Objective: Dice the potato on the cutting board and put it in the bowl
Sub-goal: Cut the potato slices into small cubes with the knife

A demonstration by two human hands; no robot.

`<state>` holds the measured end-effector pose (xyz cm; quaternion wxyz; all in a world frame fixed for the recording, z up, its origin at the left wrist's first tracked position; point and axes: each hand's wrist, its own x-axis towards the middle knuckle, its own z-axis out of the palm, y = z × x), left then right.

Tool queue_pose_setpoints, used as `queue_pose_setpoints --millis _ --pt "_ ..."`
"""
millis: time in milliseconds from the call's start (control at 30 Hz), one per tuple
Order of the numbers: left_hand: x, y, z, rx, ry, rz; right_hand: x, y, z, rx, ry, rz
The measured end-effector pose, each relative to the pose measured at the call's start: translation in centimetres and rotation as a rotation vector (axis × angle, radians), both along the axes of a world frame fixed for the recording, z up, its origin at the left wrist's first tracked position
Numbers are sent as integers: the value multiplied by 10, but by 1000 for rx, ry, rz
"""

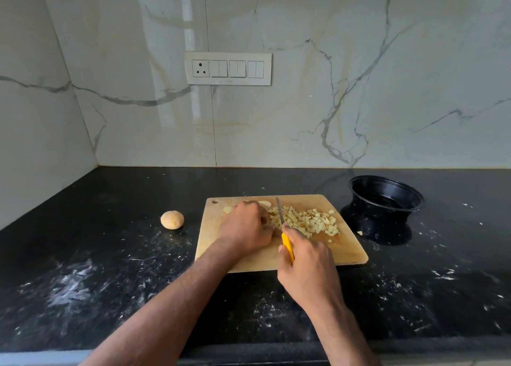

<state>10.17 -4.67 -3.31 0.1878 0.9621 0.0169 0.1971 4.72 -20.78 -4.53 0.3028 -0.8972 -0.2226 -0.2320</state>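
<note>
A wooden cutting board (pixel 343 252) lies on the black counter. A heap of diced potato (pixel 309 220) covers its right half. My left hand (pixel 246 227) curls over uncut potato pieces at the board's middle, mostly hiding them; pale slices (pixel 264 203) peek out beyond it. My right hand (pixel 307 263) grips a knife by its yellow handle (pixel 287 245), and the blade (pixel 279 210) points away from me between my left hand and the dice. A black bowl (pixel 387 199) stands to the right of the board, empty.
A whole unpeeled potato (pixel 172 219) sits on the counter left of the board. One potato bit (pixel 359 233) lies by the bowl's base. White smears mark the counter. A marble wall with a switch panel (pixel 228 68) rises behind.
</note>
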Motion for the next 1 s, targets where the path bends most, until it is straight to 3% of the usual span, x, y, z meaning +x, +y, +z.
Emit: queue_pose_setpoints --millis 233,300,400,500,767,1000 --pt "-6 -1 -5 34 -33 149 -1 -2 -2 -1 -4 5" --pt "-7 7 -2 16 -5 40 -1 -2 -2 -4 -2 5" --pt "-12 29 14 -125 78 -305 0 -1 -3 -6 12 9" --pt "-16 53 21 -148 208 -415 0 0 -3 -22 28 16" --pt "-11 60 16 -151 185 -403 -5 8 -1 -146 55 93" --pt "-7 46 10 -248 151 -236 0 17 3 -209 57 94"
